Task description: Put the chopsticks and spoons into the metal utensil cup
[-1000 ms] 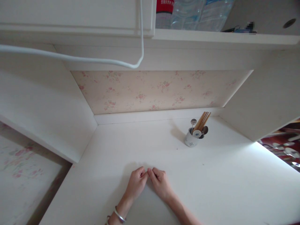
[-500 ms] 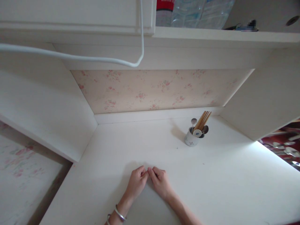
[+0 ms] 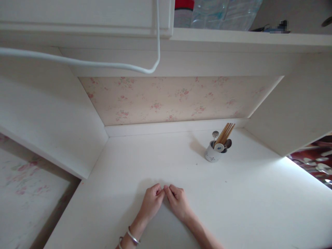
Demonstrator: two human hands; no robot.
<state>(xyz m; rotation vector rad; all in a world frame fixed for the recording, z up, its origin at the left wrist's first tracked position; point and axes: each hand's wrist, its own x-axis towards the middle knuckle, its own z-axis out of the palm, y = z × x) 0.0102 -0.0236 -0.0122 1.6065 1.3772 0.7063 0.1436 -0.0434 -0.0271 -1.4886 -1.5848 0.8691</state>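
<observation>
My left hand (image 3: 152, 200), with silver bangles (image 3: 133, 237) on its wrist, rests on the white desktop (image 3: 116, 166) curled into a fist. Beside it lies my right hand (image 3: 178, 202), its fingers folded in as well. The two thumbs meet at their tips, and no object shows in either hand. Farther back and to the right stands a white utensil holder (image 3: 211, 156) with a pattern of small holes. It holds several wooden chopsticks (image 3: 225, 134), a dark spoon (image 3: 228, 143), a white ceramic spoon (image 3: 219, 147) and a small metal ladle (image 3: 215, 134).
White side panels (image 3: 57, 114) enclose the desk, with floral wallpaper (image 3: 168, 100) behind. A white cable (image 3: 103, 64) hangs across the upper left. Overhead, a shelf (image 3: 233, 37) bears clear plastic bottles (image 3: 223, 14). At the right edge is a red patterned surface (image 3: 313, 159).
The view has shifted very slightly, so the holder sits a little farther right in the picture. Both hands keep the same pose.
</observation>
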